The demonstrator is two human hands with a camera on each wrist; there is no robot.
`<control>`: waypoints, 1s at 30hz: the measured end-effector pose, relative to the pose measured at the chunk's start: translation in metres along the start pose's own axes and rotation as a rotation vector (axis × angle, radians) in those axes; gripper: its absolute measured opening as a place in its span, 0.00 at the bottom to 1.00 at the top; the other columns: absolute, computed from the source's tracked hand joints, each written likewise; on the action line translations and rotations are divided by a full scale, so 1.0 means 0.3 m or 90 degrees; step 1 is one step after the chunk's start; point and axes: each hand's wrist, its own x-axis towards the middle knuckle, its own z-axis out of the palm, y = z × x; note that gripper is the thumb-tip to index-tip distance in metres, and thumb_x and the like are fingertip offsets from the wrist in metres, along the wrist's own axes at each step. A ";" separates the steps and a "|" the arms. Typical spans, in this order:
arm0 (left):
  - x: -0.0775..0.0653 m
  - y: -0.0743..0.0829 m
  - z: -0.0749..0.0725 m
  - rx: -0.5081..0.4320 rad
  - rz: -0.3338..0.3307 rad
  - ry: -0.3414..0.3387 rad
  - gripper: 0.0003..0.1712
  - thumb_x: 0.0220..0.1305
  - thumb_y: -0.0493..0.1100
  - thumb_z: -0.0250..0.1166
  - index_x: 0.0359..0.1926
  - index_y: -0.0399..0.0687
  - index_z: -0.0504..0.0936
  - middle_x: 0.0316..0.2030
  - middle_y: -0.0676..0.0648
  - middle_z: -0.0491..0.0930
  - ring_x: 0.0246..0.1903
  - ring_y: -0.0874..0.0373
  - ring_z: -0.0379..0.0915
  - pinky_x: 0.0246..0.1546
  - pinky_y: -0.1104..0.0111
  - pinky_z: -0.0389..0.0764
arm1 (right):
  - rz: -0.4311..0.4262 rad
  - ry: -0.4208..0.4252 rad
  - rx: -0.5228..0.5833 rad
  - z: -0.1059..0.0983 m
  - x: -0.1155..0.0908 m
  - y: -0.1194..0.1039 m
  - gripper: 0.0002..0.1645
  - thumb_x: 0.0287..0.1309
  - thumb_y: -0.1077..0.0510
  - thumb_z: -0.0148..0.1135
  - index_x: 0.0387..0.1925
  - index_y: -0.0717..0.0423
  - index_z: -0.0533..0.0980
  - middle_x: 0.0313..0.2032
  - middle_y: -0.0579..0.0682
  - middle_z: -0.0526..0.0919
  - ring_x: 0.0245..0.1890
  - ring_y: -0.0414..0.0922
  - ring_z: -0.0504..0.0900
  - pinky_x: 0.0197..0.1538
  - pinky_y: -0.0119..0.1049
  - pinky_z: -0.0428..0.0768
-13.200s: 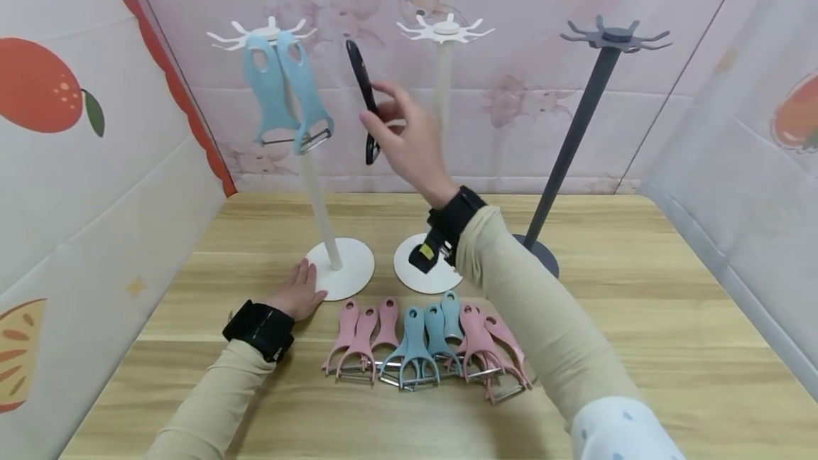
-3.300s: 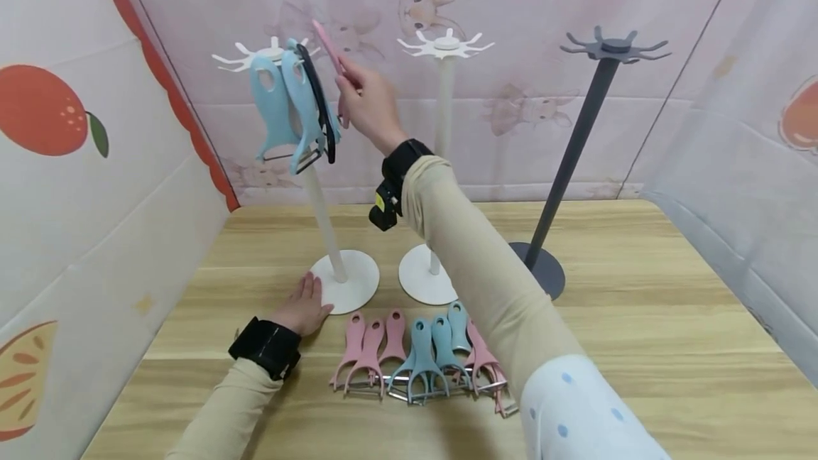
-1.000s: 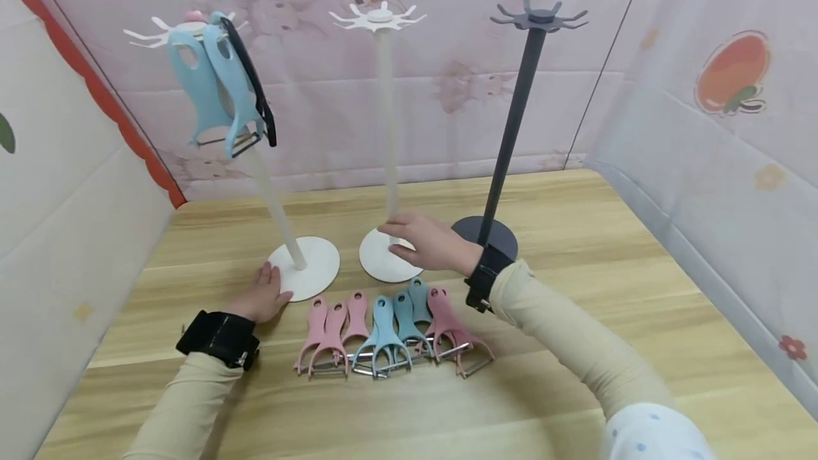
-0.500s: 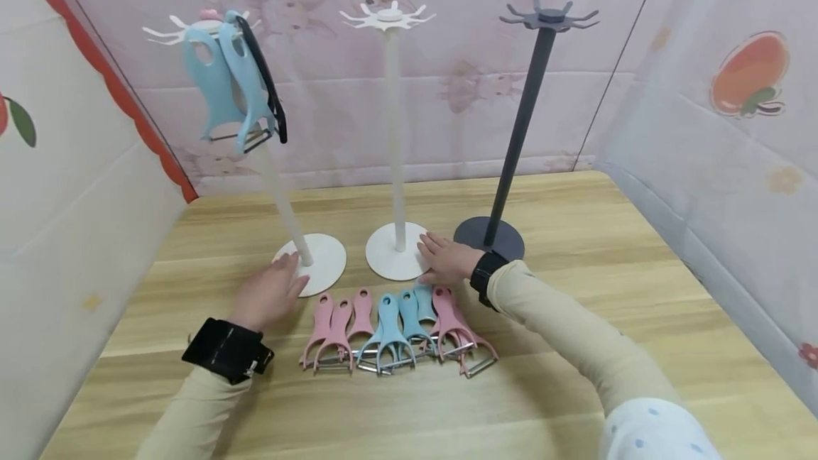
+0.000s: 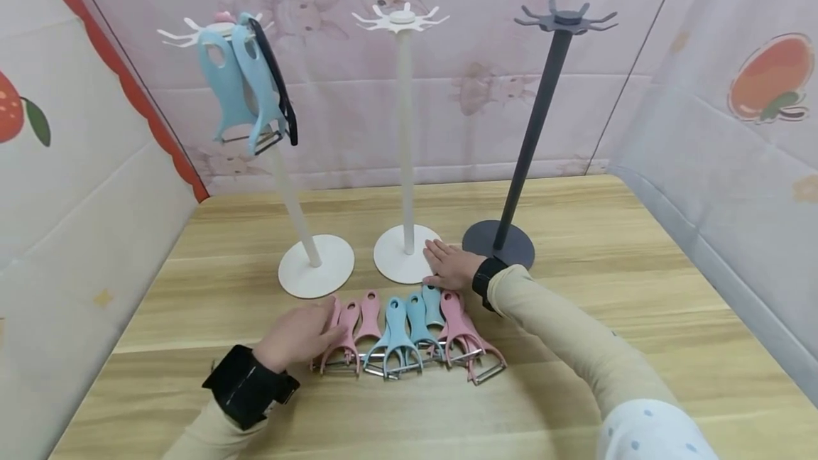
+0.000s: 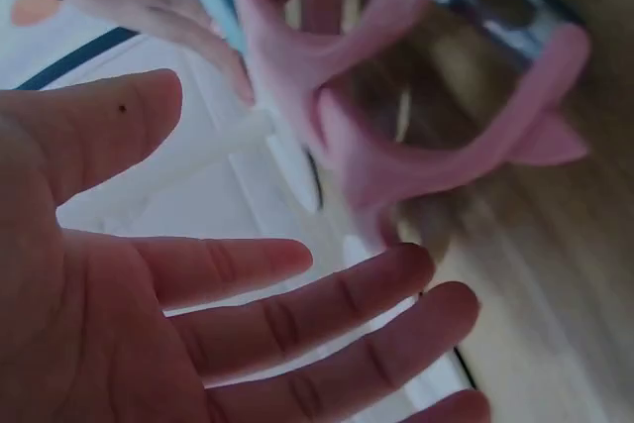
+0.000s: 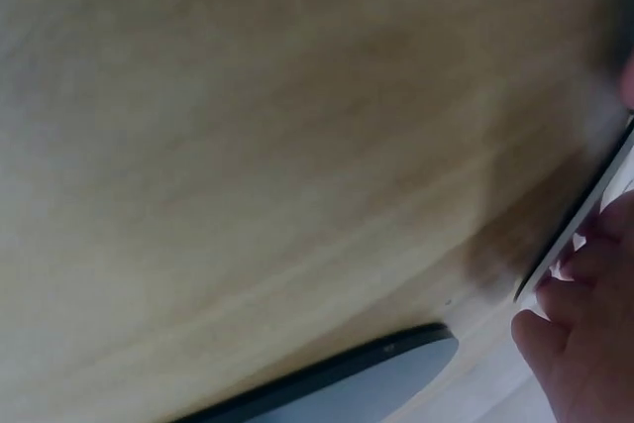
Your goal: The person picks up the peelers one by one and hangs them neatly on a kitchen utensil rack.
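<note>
My left hand [image 5: 300, 336] is at the left end of the row of peelers, close to the pink peelers [image 5: 348, 321]. In the left wrist view its fingers [image 6: 287, 329] are spread and straight, with a pink peeler [image 6: 426, 165] just beyond them and nothing gripped. My right hand [image 5: 452, 266] rests flat on the edge of the middle white stand's round base [image 5: 390, 254]. Blue peelers [image 5: 397, 321] lie mid-row, and more pink peelers [image 5: 455, 321] are at the right end. On the left white stand [image 5: 294, 215] hang blue peelers [image 5: 224, 87], a black peeler [image 5: 281, 84] and a mostly hidden pink piece [image 5: 224, 17].
A dark grey stand [image 5: 533, 133] with hooks rises at the right, its round base [image 5: 514, 250] near my right wrist. The middle stand's white hooks [image 5: 402, 18] carry nothing. Printed cloth [image 5: 473, 126] closes off the back and sides of the wooden table [image 5: 575, 233].
The black peeler and a pink one were brought to the left stand by my right hand, which then came down to the middle base. My left hand left the left base for the pink peelers.
</note>
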 end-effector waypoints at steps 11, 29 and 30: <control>0.039 0.001 0.054 -0.001 -0.042 0.025 0.10 0.59 0.44 0.58 0.28 0.41 0.70 0.14 0.50 0.65 0.13 0.59 0.63 0.15 0.67 0.65 | -0.007 0.004 0.017 0.030 0.021 0.012 0.40 0.68 0.41 0.30 0.69 0.63 0.39 0.69 0.60 0.35 0.69 0.52 0.33 0.68 0.43 0.43; 0.036 0.005 0.061 -0.015 -0.029 0.033 0.15 0.49 0.34 0.60 0.13 0.45 0.64 0.10 0.53 0.61 0.10 0.61 0.61 0.13 0.71 0.63 | -0.021 0.127 -0.111 0.014 0.035 -0.036 0.34 0.67 0.47 0.42 0.60 0.73 0.61 0.62 0.68 0.59 0.64 0.58 0.57 0.65 0.42 0.57; 0.036 0.006 0.064 -0.013 -0.031 0.039 0.16 0.49 0.34 0.61 0.13 0.45 0.63 0.10 0.53 0.61 0.10 0.61 0.61 0.13 0.71 0.63 | -0.022 0.130 -0.115 0.020 0.038 -0.035 0.34 0.68 0.47 0.42 0.60 0.73 0.60 0.62 0.68 0.59 0.64 0.58 0.57 0.65 0.42 0.57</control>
